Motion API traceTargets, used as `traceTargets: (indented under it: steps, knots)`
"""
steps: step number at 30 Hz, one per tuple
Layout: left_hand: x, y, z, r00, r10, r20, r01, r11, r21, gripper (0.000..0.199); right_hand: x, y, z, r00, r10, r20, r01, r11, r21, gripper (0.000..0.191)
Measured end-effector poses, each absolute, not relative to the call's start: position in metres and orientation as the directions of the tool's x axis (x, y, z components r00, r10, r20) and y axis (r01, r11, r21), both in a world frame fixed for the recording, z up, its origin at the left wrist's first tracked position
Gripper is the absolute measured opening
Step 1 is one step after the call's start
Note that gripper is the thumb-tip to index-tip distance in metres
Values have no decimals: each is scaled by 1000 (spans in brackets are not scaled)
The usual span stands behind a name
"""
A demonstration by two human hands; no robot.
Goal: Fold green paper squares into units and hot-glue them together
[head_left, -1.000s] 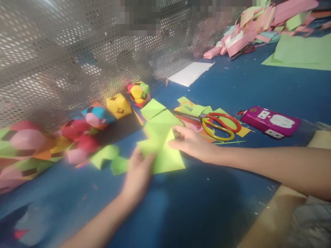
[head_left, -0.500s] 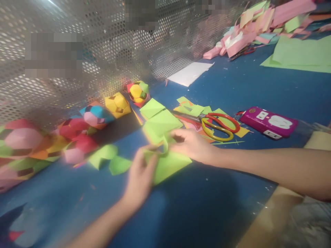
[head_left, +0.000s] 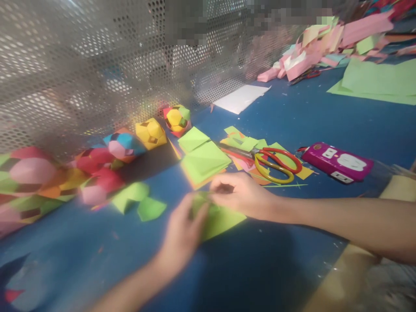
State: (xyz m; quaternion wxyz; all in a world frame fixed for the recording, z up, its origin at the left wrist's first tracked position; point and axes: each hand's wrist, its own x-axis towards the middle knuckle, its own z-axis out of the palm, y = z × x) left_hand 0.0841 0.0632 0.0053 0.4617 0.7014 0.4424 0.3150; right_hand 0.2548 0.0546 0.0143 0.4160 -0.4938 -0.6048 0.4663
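Note:
A light green sheet of paper (head_left: 224, 221) lies under and between both hands at the middle of the blue table. My left hand (head_left: 186, 225), blurred, pinches the sheet's left part between thumb and fingers. At the sheet's upper edge, my right hand (head_left: 238, 190) has its fingertips closed on the paper, close to the left fingers. The part between the fingertips is dark and smeared, so its folds cannot be made out. Just beyond the hands is a stack of green papers (head_left: 204, 162). Two curved green pieces (head_left: 151, 209) rest left of my left hand.
Scissors (head_left: 274, 164) with red and yellow handles lie on paper scraps. Right of them is a purple case (head_left: 338, 161). Colourful paper balls (head_left: 151, 133) line a perforated metal panel (head_left: 130, 52). Farther back are a white sheet (head_left: 242, 99), pink strips (head_left: 303, 60) and large green sheets (head_left: 377, 82).
Both hands have shifted slightly right and nearer. The curled strip of green paper that stood up between the fingers no longer shows; the fingertips are closer together.

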Motion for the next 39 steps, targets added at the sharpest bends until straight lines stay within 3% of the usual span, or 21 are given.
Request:
traceTargets:
  steps: [7,10,14,21,27,35,39]
  knots:
    - [85,65,3,323,947,-4,344,-113,932,12,257,53,21,-232,971,49,233,105,-967,21]
    - [85,68,2,322,947,8,362,-131,923,10,258,52,22,-293,953,78,322,176,-930,23]
    - [85,70,2,304,953,16,366,-133,921,7,257,52,17,-286,914,289,491,399,-775,4]
    - [84,72,7,338,941,-6,389,-134,911,16,258,56,10,-238,857,457,499,512,-700,14]
    - [80,76,12,360,933,-31,305,-86,948,19,259,57,12,-258,880,399,490,475,-731,15]
    - [79,75,9,394,919,32,325,-172,930,18,257,55,13,-300,925,235,506,363,-783,18]
    - [80,74,13,412,910,40,330,-190,925,17,258,56,12,-323,903,284,496,417,-761,22]
